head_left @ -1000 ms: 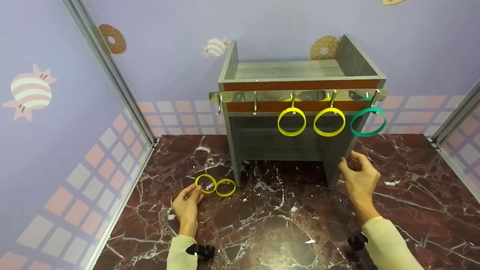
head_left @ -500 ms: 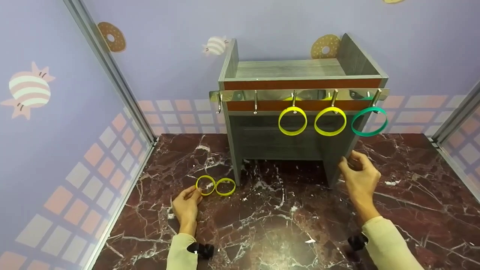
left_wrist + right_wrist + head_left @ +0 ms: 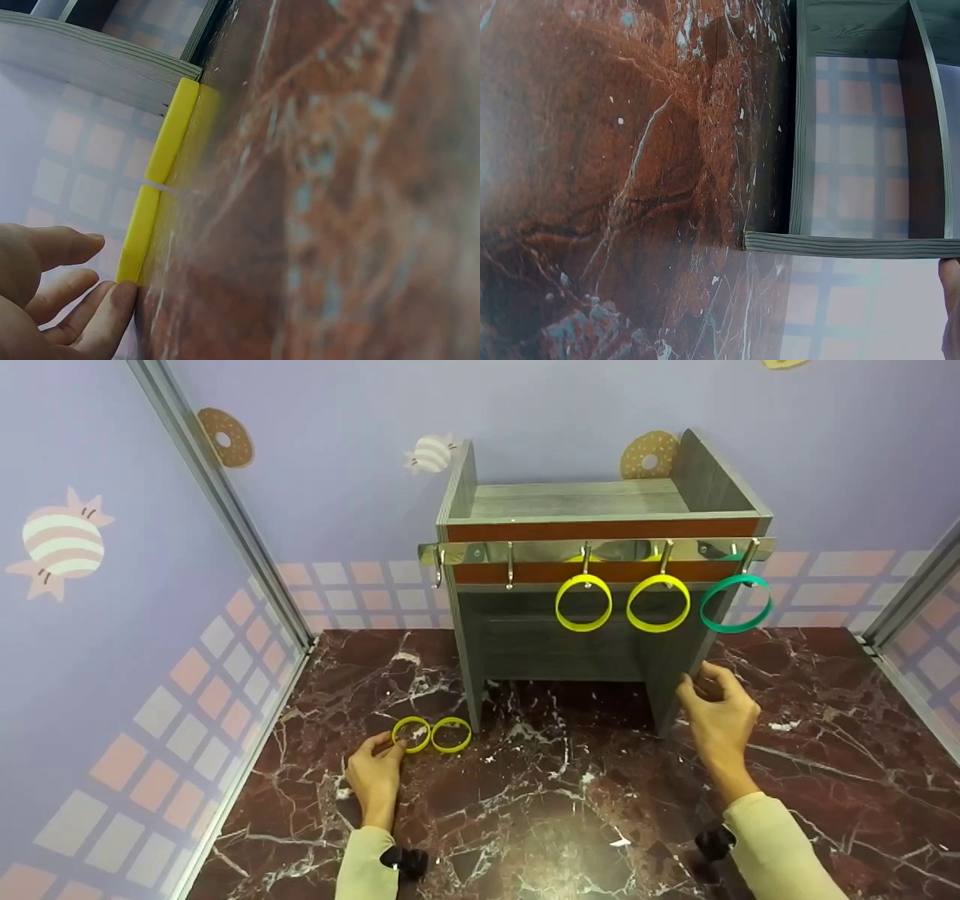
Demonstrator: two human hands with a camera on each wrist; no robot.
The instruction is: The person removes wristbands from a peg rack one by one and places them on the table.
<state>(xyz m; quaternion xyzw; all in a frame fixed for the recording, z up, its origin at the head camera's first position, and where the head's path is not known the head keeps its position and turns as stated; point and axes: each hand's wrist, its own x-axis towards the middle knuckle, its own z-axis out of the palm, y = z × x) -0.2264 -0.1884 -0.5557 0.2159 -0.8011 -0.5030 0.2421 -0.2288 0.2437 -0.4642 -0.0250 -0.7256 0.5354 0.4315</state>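
Rings (image 3: 174, 131), two and yellow, flat on the table (image 3: 525, 810) just left of the shelf (image 3: 600, 530). Touched, on the farther one (image 3: 139, 232), by a fingertip of the relaxed left hand (image 3: 375, 772). At the shelf's right panel (image 3: 664, 660), a grip by the right hand (image 3: 721, 718). On its front hooks (image 3: 510, 566), two more yellow rings (image 3: 583, 628) and a green ring (image 3: 735, 630).

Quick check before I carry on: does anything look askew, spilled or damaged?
Nothing stands out: two yellow rings lie flat on the marbled tabletop, three more rings hang from hooks, and the shelf unit stands upright.
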